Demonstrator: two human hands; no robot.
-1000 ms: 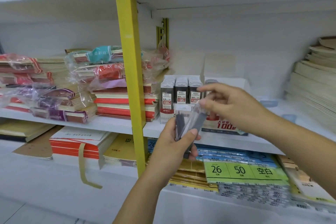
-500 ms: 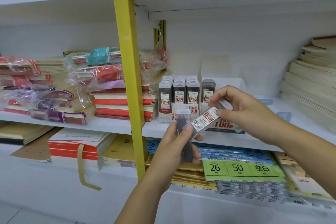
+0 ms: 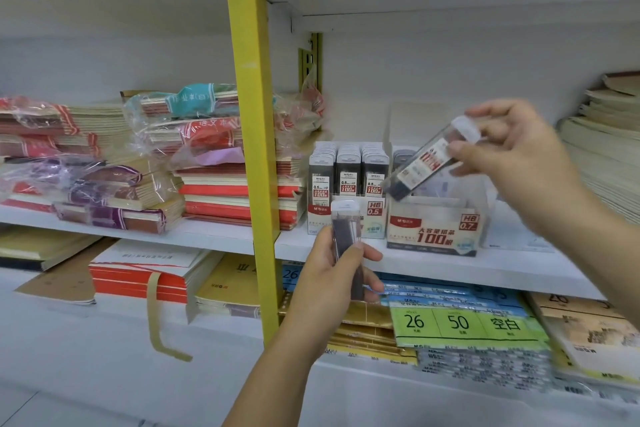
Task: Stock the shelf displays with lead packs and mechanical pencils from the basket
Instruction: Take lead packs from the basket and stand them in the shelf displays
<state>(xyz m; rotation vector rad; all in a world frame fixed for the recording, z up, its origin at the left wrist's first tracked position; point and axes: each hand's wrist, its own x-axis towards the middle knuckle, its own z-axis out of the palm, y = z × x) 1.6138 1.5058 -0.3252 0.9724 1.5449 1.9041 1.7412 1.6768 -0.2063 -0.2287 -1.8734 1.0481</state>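
My right hand (image 3: 512, 152) pinches one clear lead pack (image 3: 427, 163) by its capped end, tilted with its lower end over the HB 0.7 display box (image 3: 433, 230). That box holds one pack at its back left. My left hand (image 3: 332, 281) grips a small bunch of lead packs (image 3: 346, 236) upright in front of the shelf edge. To the left, the HB 0.5 display box (image 3: 346, 184) stands with three rows of packs. No basket or mechanical pencils are in view.
A yellow upright post (image 3: 251, 135) divides the white shelf (image 3: 450, 269). Wrapped notebook stacks (image 3: 156, 156) lie left of the post, a paper stack (image 3: 602, 149) at far right. Below are green index packs (image 3: 460, 322) and more notebooks.
My right hand has pulled one pack away from the bunch in my left hand and carried it up and right, over the 0.7 box. The left hand has stayed about where it was.
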